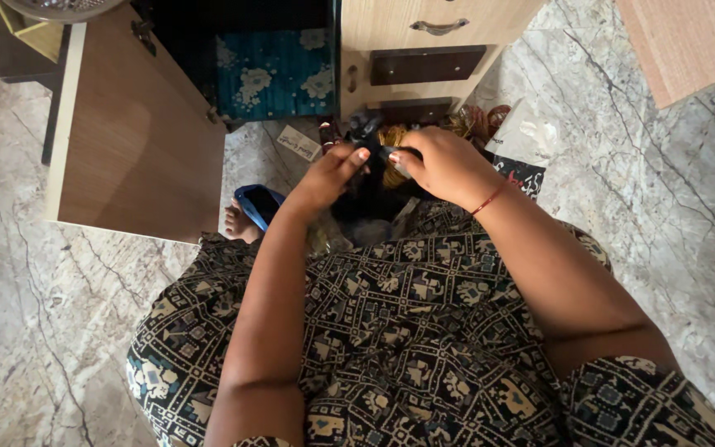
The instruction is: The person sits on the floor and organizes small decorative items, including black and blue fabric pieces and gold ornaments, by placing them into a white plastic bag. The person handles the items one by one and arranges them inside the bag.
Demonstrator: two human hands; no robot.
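Note:
I sit on a marble floor in a dark patterned dress. My left hand and my right hand meet in front of my knees. Both pinch a small black item between the fingertips; its exact kind is too small to tell. A thin red thread circles my right wrist. Under my hands lies a dark heap of small things with a yellow-gold bundle in it. My bare foot shows at the left, next to a blue flat case.
A wooden cabinet stands ahead with its door swung open to the left; blue floral cloth sits inside. Drawers are to the right, two pulled out. A white plastic bag and a small card lie on the floor.

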